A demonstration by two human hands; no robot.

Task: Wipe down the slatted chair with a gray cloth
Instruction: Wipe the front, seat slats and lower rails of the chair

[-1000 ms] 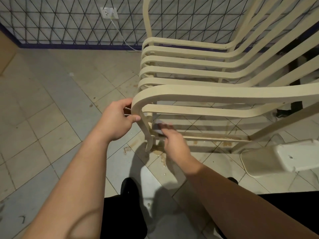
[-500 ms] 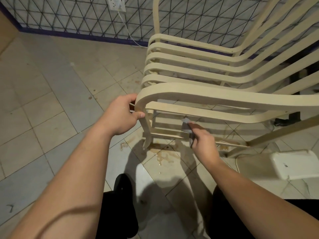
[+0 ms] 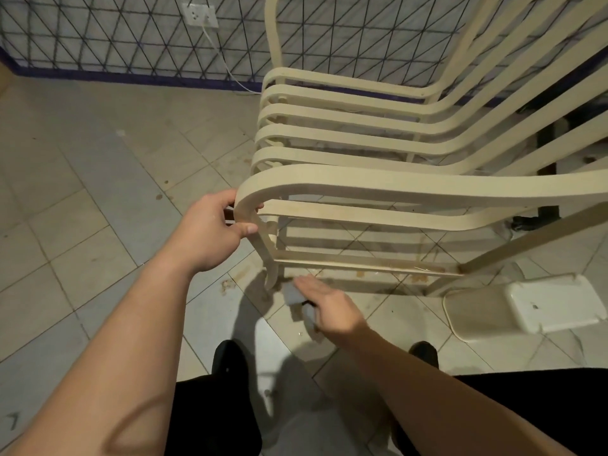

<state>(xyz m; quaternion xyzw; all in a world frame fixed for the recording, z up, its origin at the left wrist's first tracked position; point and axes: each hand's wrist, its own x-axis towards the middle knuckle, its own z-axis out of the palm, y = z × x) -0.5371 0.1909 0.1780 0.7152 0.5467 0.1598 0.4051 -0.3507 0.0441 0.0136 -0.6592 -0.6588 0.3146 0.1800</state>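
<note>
The cream slatted chair fills the upper right, its armrest curving down into the front leg. My left hand grips that front bend of the armrest, thumb on the near side. Lower down, my right hand holds the gray cloth beside the foot of the front leg, just below the chair's lower side rail. Most of the cloth is hidden under my fingers.
A white plastic tub lies on the tiled floor at the right, next to the chair's rear leg. Brown stains mark the tiles under the chair. A wall socket with a white cable sits on the patterned wall behind.
My right hand with the cloth has moved from the lower side rail down and left to the foot of the front leg. My left hand keeps its grip on the armrest.
</note>
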